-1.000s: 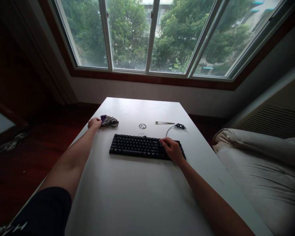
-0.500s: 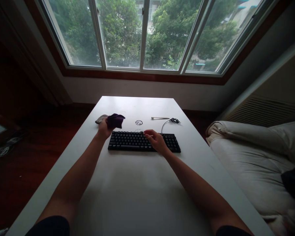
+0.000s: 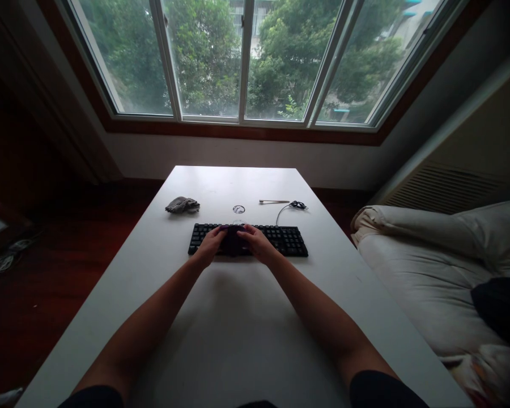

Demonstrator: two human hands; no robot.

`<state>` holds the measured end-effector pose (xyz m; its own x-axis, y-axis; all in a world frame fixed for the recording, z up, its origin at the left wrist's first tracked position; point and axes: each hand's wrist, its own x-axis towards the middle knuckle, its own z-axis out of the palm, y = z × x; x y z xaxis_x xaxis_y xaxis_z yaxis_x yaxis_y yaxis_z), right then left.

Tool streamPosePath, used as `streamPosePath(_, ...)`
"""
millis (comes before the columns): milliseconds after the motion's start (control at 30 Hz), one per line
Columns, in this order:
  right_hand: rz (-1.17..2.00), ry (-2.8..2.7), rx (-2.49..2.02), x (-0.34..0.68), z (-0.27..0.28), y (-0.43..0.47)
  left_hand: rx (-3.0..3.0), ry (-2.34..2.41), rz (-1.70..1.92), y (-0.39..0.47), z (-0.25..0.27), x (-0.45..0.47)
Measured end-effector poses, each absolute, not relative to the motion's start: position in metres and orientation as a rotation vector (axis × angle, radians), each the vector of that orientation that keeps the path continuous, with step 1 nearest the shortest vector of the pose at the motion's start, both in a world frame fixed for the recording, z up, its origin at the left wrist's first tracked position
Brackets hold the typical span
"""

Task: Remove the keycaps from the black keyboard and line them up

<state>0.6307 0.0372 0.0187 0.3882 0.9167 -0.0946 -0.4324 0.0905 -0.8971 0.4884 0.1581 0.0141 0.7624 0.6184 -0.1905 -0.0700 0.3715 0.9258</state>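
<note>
A dark purple cloth (image 3: 233,241) is stretched between my two hands, just over the middle of a black keyboard (image 3: 291,241). My left hand (image 3: 210,245) pinches the cloth's left side, thumb on top. On its other side my right hand (image 3: 257,242) grips it in the same way. The cloth covers part of the keys; whether it touches them I cannot tell. From the keyboard's back edge a cable runs to a coiled bundle (image 3: 298,205).
The white table (image 3: 221,340) carries a crumpled grey cloth (image 3: 182,205) at back left. Behind the keyboard lie a small round thing (image 3: 238,209), perhaps a ring, and a thin light stick (image 3: 274,202). A couch (image 3: 412,283) stands to the right, a window beyond.
My left hand has brought the purple cloth from the left, by the grey cloth, to above the keyboard. My right hand has moved left and taken hold of it too.
</note>
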Motion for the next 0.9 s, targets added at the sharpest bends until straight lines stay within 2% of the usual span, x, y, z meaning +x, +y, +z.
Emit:
streamPosePath(200,1.099,-0.479,-0.949,0.619,0.015,0.039,0.885,0.476,0.324,0.155,0.011,0.485)
streamPosePath(467,0.943,-0.496,-0.996,0.621,0.015,0.038,1.030,0.510,0.473,0.165,0.014,0.478)
streamPosePath(767,0.926,-0.651,-0.989,0.616,0.023,0.032,1.109,0.456,0.545,0.163,0.026,0.476)
streamPosePath(900,0.756,-0.760,-1.140,0.616,0.028,0.030,1.127,0.439,0.493,0.158,0.027,0.475)
